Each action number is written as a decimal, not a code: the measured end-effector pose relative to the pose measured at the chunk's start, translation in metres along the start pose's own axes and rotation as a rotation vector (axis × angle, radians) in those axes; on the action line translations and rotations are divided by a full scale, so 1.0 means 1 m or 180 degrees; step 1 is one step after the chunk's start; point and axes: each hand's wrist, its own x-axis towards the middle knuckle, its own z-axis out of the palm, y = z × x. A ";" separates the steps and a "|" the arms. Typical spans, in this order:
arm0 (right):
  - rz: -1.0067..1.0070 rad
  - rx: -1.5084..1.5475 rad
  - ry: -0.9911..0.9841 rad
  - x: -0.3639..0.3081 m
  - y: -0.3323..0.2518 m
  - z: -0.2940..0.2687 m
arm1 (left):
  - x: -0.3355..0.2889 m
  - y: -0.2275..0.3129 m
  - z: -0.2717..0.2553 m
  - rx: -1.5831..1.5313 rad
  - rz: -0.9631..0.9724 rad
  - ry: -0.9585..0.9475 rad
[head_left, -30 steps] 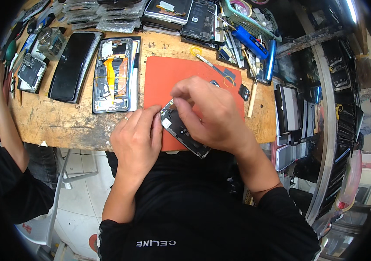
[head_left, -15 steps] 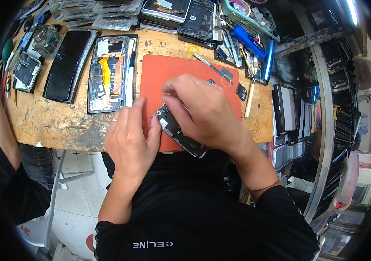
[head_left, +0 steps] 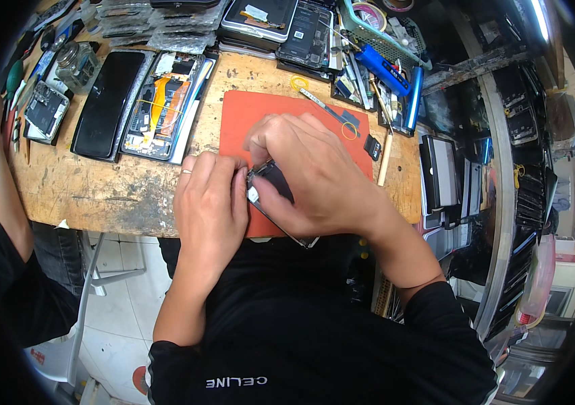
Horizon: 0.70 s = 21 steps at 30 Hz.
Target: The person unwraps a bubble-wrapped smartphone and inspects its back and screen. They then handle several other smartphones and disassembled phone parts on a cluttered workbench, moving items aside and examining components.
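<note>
An opened phone (head_left: 279,179), its dark inner parts bare, lies aslant over the front edge of the red mat (head_left: 237,115). My left hand (head_left: 208,202) grips its left side near the top, with fingers bent and the thumb along the edge. Over the phone arches my right hand (head_left: 321,179), closed round its upper end. The right thumb crosses the phone's face and is slightly blurred; the other right fingertips are hidden. To the left lies another opened phone (head_left: 161,111) with an orange ribbon cable and a yellow band, beside a black-screened phone (head_left: 105,104).
Tweezers (head_left: 324,102) and a small black part (head_left: 372,146) lie at the mat's right. Behind are stacked phones (head_left: 308,37), a blue tool (head_left: 382,67) and a green basket (head_left: 395,44). A glass jar (head_left: 75,66) stands back left; another person's arm (head_left: 7,182) is at far left.
The phone with the orange ribbon cable now lies tilted, closer to the black-screened phone. My left fingers have curled in toward the held phone, and my right thumb has come down across it.
</note>
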 end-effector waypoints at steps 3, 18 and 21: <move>0.0005 -0.0129 0.0118 -0.004 0.005 0.002 | 0.003 0.000 0.003 0.0018 -0.0004 0.0031; 0.0442 0.0273 0.0610 -0.007 0.018 0.001 | 0.001 -0.003 -0.002 -0.0224 -0.0144 -0.0009; 0.0512 0.0227 0.0623 -0.010 0.024 -0.002 | 0.001 -0.002 -0.001 -0.0234 -0.0181 0.0014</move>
